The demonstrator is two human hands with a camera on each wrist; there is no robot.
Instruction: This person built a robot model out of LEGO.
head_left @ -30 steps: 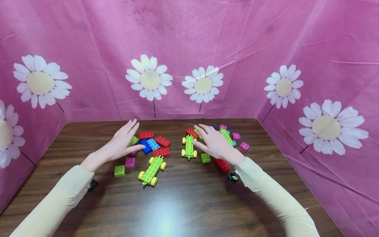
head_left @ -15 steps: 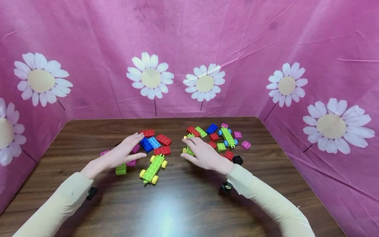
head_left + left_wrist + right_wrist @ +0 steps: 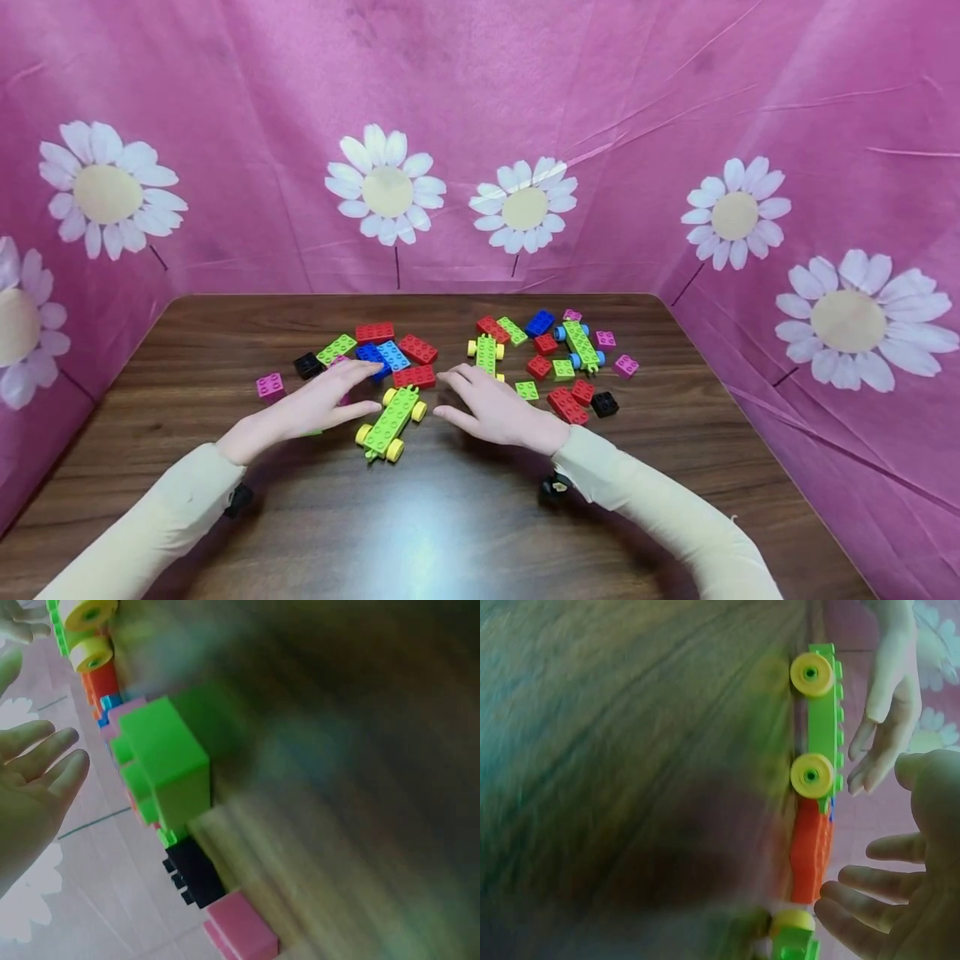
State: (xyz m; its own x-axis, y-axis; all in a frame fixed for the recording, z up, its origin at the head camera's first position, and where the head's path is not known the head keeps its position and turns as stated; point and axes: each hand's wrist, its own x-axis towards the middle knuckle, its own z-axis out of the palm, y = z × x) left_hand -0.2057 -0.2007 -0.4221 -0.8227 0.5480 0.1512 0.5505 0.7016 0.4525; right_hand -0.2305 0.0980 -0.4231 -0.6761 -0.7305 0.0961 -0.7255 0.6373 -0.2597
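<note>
Both hands hover over the table with fingers extended and nothing in them. My left hand [image 3: 307,408] is left of a green wheeled base with yellow wheels [image 3: 392,423], above pink and green bricks it partly hides. In the left wrist view a green brick [image 3: 165,750] stands close by the left hand [image 3: 34,780]. My right hand [image 3: 495,408] is right of that base, partly covering a second green base [image 3: 486,354]. A red brick [image 3: 414,377] lies just beyond the first base, between the hands. In the right wrist view both hands flank the base [image 3: 823,724].
Blue bricks [image 3: 372,360] and more red ones lie at the left back. On the right are a green base with blue wheels [image 3: 579,346], a black brick [image 3: 604,404] and several small bricks. A pink flowered cloth [image 3: 480,100] surrounds the wooden table [image 3: 480,533].
The right hand has moved left and nearer, from over the right-hand bricks toward the yellow-wheeled base. The left hand has come slightly nearer, uncovering a black and a green brick.
</note>
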